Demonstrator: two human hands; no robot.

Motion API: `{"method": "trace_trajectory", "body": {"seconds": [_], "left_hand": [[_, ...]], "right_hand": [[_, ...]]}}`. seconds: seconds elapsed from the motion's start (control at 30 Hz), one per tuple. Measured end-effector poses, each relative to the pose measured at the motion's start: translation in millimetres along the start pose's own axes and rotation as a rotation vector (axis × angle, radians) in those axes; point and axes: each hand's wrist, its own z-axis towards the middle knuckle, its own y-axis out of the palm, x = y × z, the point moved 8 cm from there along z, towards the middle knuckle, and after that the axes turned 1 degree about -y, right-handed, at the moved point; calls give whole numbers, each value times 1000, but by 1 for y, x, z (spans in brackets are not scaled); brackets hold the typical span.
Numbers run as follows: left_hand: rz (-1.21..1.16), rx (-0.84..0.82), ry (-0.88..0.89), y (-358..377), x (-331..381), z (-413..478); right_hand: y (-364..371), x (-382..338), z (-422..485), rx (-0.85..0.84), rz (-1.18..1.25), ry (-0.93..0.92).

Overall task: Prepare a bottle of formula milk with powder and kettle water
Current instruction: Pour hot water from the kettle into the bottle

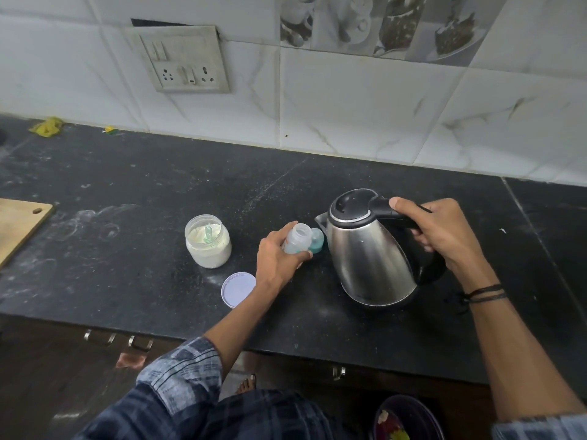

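Note:
A steel kettle [368, 258] with a black lid stands on the dark counter [127, 242], spout pointing left. My right hand [441, 230] grips its black handle. My left hand [279, 258] holds a small clear baby bottle [298, 238], uncapped and tilted toward the spout. The bottle's teal cap [317, 240] lies just behind it, beside the kettle. An open jar of white formula powder [208, 241] with a scoop inside sits left of the bottle. Its pale lid [238, 289] lies flat in front.
A wooden cutting board [19, 227] lies at the counter's left edge. A tiled wall with a socket plate [184, 61] rises behind. Yellow scraps [47, 125] sit at the back left. Below the counter are drawer handles [139, 342] and a dark bin [409, 419].

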Motion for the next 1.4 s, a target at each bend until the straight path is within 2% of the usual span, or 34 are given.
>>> {"method": "trace_trajectory", "body": {"seconds": [0.3,0.57,0.93,1.23,1.4], "left_hand": [[1,6,-57,5,-10,-6],[65,-5,-58,8,-12,-11],[152,-25,-71,6,-19,-11],[166,-48,-82,11,-22,-3],[167,-52,-73,15,-22,-2]], "right_hand": [[-38,65,-28,329,320,72],[-40,96,-46,553,418,44],[-35,117,-60,579,487,0],[-36,116,-64,540,425,-38],[-31,115,-80,688,405,22]]}}
